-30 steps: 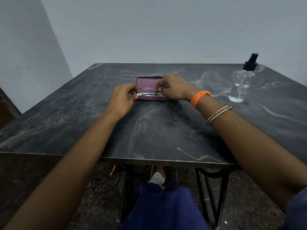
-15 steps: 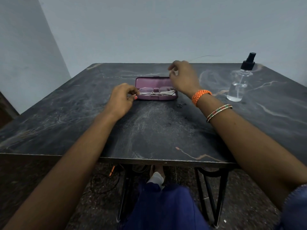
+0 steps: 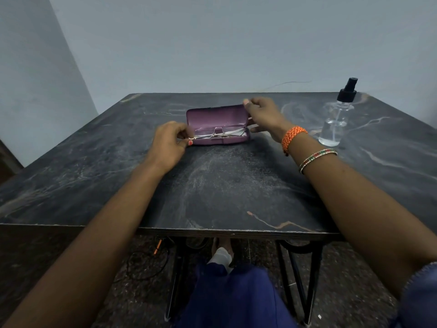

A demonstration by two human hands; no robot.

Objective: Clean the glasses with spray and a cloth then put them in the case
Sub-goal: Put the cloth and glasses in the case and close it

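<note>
A purple glasses case (image 3: 216, 119) sits open in the middle of the dark marble table (image 3: 224, 185), its lid raised partway. Thin-framed glasses (image 3: 218, 134) lie folded inside the case's lower half. My left hand (image 3: 169, 143) is at the case's left end, fingers curled and pinching the glasses' left end. My right hand (image 3: 262, 116) grips the right edge of the lid, thumb on top. A clear spray bottle (image 3: 335, 121) with a black nozzle stands at the far right. No cloth is in view.
The table's front edge runs across the lower middle of the view. Below it are black metal legs (image 3: 298, 275), a cable on the floor (image 3: 146, 263) and my blue-clad lap (image 3: 234, 297). Grey walls stand behind.
My right hand left the glasses, reached behind the case and took hold of the lid, which now stands tilted up toward me. My left hand stayed at the left end.
</note>
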